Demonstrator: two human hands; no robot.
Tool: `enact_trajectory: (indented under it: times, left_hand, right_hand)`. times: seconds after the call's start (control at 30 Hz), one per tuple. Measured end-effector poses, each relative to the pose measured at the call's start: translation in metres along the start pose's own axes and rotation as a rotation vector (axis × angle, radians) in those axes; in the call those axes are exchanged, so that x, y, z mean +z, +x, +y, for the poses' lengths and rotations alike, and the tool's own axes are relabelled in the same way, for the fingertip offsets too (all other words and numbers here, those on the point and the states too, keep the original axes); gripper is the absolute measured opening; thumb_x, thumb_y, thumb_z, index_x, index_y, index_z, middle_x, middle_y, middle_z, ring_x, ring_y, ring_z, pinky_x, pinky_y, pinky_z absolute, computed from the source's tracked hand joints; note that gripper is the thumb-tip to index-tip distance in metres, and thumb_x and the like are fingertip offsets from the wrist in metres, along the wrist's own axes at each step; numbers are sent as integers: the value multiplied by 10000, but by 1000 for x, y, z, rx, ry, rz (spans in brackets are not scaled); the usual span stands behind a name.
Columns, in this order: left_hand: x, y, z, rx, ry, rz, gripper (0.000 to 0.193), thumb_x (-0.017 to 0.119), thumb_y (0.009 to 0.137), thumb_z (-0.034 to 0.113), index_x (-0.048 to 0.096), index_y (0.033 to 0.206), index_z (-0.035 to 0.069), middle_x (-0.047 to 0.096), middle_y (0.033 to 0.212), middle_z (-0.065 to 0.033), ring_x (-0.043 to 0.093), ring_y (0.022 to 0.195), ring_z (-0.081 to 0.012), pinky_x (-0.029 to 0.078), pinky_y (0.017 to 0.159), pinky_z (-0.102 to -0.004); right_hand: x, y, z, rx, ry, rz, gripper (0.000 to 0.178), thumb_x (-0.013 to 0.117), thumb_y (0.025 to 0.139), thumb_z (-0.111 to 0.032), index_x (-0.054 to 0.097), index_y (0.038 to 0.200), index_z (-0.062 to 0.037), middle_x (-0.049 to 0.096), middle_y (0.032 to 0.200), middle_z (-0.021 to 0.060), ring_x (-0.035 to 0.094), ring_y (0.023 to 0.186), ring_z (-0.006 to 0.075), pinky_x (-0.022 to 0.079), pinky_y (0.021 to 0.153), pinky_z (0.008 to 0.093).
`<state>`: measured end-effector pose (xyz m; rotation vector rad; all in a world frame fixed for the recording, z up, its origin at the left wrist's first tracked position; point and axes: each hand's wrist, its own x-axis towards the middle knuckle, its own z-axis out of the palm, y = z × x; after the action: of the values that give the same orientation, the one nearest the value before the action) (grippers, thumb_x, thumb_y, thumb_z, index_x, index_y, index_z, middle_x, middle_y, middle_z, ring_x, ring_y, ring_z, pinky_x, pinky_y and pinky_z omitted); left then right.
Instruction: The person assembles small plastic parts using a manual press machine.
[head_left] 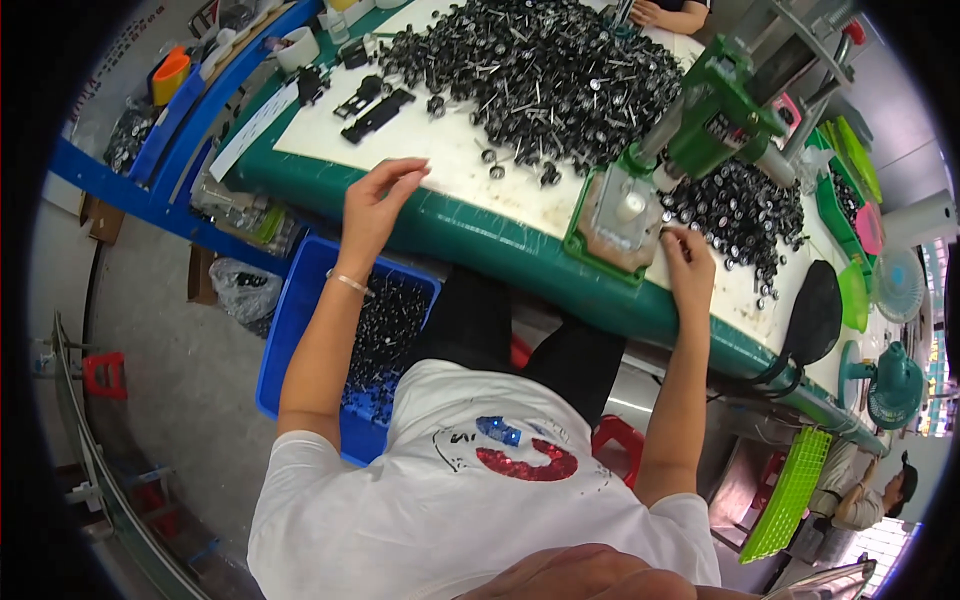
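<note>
My left hand (pixel 376 208) hovers over the table's front edge, thumb and fingertips brought together in a pinch. Whatever it may hold is too small to make out. Beside the base of a green bench press (pixel 612 222), my right hand (pixel 690 268) has its fingers bent and closed near the base's right edge; their tips are partly hidden. A round white piece (pixel 631 207) sits on the press base, under the ram. Beyond my hands spreads a large heap of small black wheels with metal pins (pixel 540 80). A smaller pile of black wheels (pixel 740 215) lies right of the press.
Black plastic chassis-like parts (pixel 378 115) lie at the table's far left. A blue bin (pixel 270 365) with small dark parts stands below my left arm. Right are a black oval pad (pixel 812 312), a green fan (pixel 895 385) and green trays (pixel 845 215). Another person's hand (pixel 650 14) shows at the far side.
</note>
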<state>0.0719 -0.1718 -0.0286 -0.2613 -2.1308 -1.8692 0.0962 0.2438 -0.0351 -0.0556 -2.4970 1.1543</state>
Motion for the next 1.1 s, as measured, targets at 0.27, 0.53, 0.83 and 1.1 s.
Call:
enact_trajectory:
  times: [0.27, 0.53, 0.83, 1.1]
  left_hand:
    - [99, 97, -32, 232, 373, -205, 604, 705, 802, 343, 504, 1291, 49, 475, 1321, -168, 411, 1265, -336, 319, 1073, -378]
    - [140, 65, -10, 244, 551, -158, 572, 667, 810, 254, 465, 1313, 74, 467, 1310, -172, 329, 1319, -391, 271, 1096, -456]
    - [111, 63, 1, 423, 755, -102, 346, 631, 862, 185, 611, 1202, 125, 528, 1302, -77, 434, 1264, -290, 275, 1056, -489]
    - [100, 68, -2, 429, 632, -54, 126, 725, 748, 153, 724, 872, 130, 646, 1073, -4, 544, 1024, -204, 347, 923, -359]
  right_hand:
    - [-5, 9, -9, 12, 48, -39, 132, 644, 843, -103, 671, 927, -5, 597, 808, 73, 541, 705, 163, 442, 665, 280]
    - [-4, 11, -14, 24, 48, -56, 116, 648, 834, -62, 662, 929, 4, 588, 804, 74, 539, 689, 161, 440, 656, 273]
    - [-4, 10, -8, 76, 97, -12, 121, 637, 854, -75, 653, 929, 19, 590, 816, 86, 543, 727, 170, 440, 681, 270]
    - [-2, 14, -3, 101, 133, 5, 125, 623, 867, -62, 646, 950, 28, 583, 839, 54, 533, 754, 127, 428, 693, 241]
